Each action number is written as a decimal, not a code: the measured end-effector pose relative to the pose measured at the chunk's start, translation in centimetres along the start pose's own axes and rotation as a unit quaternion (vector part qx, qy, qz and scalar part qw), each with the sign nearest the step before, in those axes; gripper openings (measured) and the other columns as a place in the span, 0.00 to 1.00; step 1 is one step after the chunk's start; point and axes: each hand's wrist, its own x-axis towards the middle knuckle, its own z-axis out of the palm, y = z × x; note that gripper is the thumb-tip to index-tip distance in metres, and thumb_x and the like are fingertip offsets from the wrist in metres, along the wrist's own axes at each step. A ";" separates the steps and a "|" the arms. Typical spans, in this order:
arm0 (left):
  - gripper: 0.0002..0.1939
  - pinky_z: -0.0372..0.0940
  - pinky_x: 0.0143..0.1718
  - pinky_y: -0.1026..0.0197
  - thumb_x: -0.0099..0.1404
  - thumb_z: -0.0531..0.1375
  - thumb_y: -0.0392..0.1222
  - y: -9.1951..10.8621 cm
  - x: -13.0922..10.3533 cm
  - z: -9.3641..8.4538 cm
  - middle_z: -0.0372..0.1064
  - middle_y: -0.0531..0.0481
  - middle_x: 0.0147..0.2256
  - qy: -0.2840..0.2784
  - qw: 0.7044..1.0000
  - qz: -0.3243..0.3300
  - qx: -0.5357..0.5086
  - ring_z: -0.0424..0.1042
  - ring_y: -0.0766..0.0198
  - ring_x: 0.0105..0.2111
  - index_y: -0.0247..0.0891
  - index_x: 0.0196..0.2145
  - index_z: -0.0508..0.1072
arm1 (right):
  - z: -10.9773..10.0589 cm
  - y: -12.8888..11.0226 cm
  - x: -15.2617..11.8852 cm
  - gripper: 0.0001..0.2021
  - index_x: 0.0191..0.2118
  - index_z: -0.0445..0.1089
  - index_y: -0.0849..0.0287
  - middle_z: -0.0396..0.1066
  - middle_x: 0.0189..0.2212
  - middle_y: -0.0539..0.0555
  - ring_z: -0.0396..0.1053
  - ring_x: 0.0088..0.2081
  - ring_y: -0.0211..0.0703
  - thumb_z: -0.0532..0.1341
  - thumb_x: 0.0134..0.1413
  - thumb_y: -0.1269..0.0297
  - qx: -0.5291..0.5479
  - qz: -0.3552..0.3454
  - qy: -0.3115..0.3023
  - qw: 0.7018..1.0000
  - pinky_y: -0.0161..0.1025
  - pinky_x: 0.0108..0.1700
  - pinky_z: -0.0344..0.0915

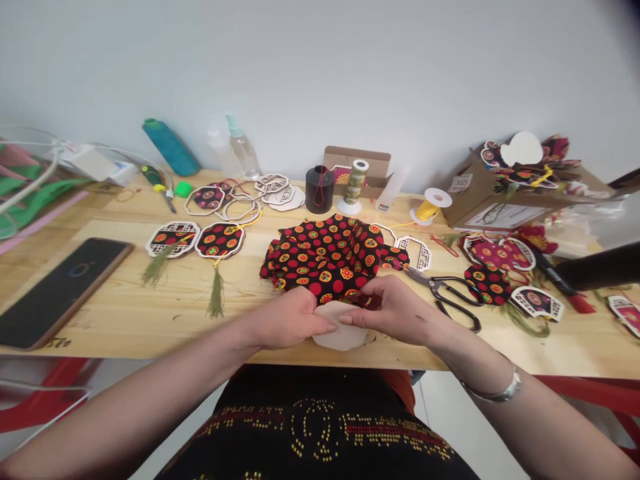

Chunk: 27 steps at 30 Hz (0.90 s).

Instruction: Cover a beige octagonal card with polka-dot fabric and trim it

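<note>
Here, left hand [294, 319] and right hand [401, 311] pinch white card [341, 335] | cloth [327, 257] seems light, limp; card stiffer | I'd grip edges

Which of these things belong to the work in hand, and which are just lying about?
In the work:
white piece, held by the left hand and right hand
patterned cloth, bunched right behind it
probably the scissors, beside the right hand
perhaps the tasselled ornaments, with similar cloth

Apparently just lying about:
phone
clear bottle
blue-green spool
</note>
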 end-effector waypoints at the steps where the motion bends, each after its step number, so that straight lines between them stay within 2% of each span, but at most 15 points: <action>1: 0.22 0.38 0.19 0.60 0.54 0.59 0.48 0.0 0.0 -0.1 0.43 0.60 0.13 -0.002 1.000 -0.003 0.008 0.44 0.71 0.16 0.41 0.11 0.52 | 0.0 -0.2 0.1 0.16 0.27 0.74 0.63 0.67 0.20 0.48 0.54 0.22 0.31 0.65 0.51 0.53 0.004 0.003 -0.009 1.000 0.33 0.22 0.49; 5: 0.23 0.37 0.18 0.59 0.54 0.58 0.46 0.3 0.2 -0.6 0.41 0.59 0.12 -0.019 1.000 -0.002 0.025 0.42 0.71 0.14 0.42 0.09 0.51 | -0.3 -0.8 0.7 0.11 0.32 0.76 0.63 0.73 0.25 0.51 0.60 0.24 0.32 0.65 0.52 0.59 0.002 -0.001 -0.034 0.999 0.32 0.25 0.55; 9: 0.22 0.38 0.18 0.60 0.53 0.59 0.45 0.6 0.4 -1.2 0.43 0.59 0.13 -0.031 0.999 0.010 0.035 0.43 0.71 0.15 0.42 0.10 0.52 | -0.7 -0.9 1.1 0.11 0.33 0.77 0.64 0.72 0.24 0.50 0.60 0.25 0.33 0.65 0.52 0.60 0.000 0.003 -0.047 0.999 0.32 0.26 0.57; 13: 0.19 0.40 0.18 0.60 0.53 0.58 0.44 1.0 0.6 -1.6 0.46 0.58 0.13 -0.057 0.997 0.025 0.041 0.46 0.70 0.14 0.41 0.11 0.55 | -0.9 -0.8 1.0 0.10 0.33 0.78 0.62 0.70 0.23 0.48 0.58 0.24 0.32 0.63 0.53 0.61 -0.010 -0.028 -0.053 0.998 0.32 0.25 0.55; 17: 0.19 0.41 0.18 0.60 0.53 0.58 0.44 1.3 1.5 -2.2 0.47 0.57 0.12 -0.095 0.994 0.037 0.039 0.46 0.70 0.14 0.41 0.10 0.56 | -0.8 -0.3 1.2 0.11 0.30 0.79 0.60 0.68 0.21 0.47 0.57 0.23 0.31 0.60 0.57 0.63 -0.049 -0.059 -0.027 0.997 0.32 0.24 0.52; 20: 0.20 0.41 0.18 0.60 0.50 0.60 0.44 2.1 3.1 -3.7 0.47 0.57 0.13 -0.085 0.992 0.053 0.081 0.47 0.70 0.15 0.41 0.10 0.55 | -1.5 -0.1 2.0 0.11 0.30 0.80 0.61 0.69 0.21 0.47 0.58 0.23 0.31 0.60 0.56 0.64 -0.039 -0.068 0.005 0.997 0.32 0.23 0.53; 22: 0.19 0.41 0.19 0.61 0.48 0.63 0.44 3.7 3.9 -5.5 0.47 0.58 0.13 -0.060 0.988 0.078 0.119 0.48 0.70 0.15 0.40 0.10 0.56 | -2.8 -0.8 2.6 0.11 0.31 0.80 0.61 0.71 0.21 0.48 0.59 0.22 0.31 0.62 0.55 0.63 -0.023 -0.082 0.040 0.996 0.32 0.23 0.55; 24: 0.18 0.42 0.21 0.63 0.47 0.64 0.42 6.4 3.9 -7.7 0.49 0.57 0.14 -0.026 0.980 0.108 0.163 0.52 0.71 0.17 0.38 0.11 0.58 | -4.8 -2.8 2.8 0.10 0.31 0.80 0.61 0.73 0.21 0.49 0.61 0.22 0.32 0.64 0.52 0.62 -0.024 -0.104 0.096 0.990 0.32 0.22 0.57; 26: 0.18 0.44 0.25 0.64 0.49 0.63 0.42 9.9 2.7 -9.9 0.49 0.57 0.16 0.024 0.966 0.162 0.202 0.56 0.72 0.20 0.35 0.12 0.59 | -6.8 -5.7 2.2 0.07 0.31 0.80 0.60 0.75 0.23 0.49 0.64 0.23 0.33 0.67 0.49 0.62 -0.038 -0.148 0.187 0.970 0.32 0.23 0.60; 27: 0.19 0.45 0.28 0.64 0.54 0.59 0.43 11.6 1.9 -10.9 0.49 0.57 0.18 0.057 0.954 0.188 0.225 0.58 0.72 0.23 0.33 0.12 0.60 | -7.7 -7.2 1.6 0.06 0.32 0.80 0.59 0.76 0.25 0.50 0.66 0.24 0.34 0.68 0.48 0.63 -0.048 -0.166 0.232 0.957 0.33 0.23 0.61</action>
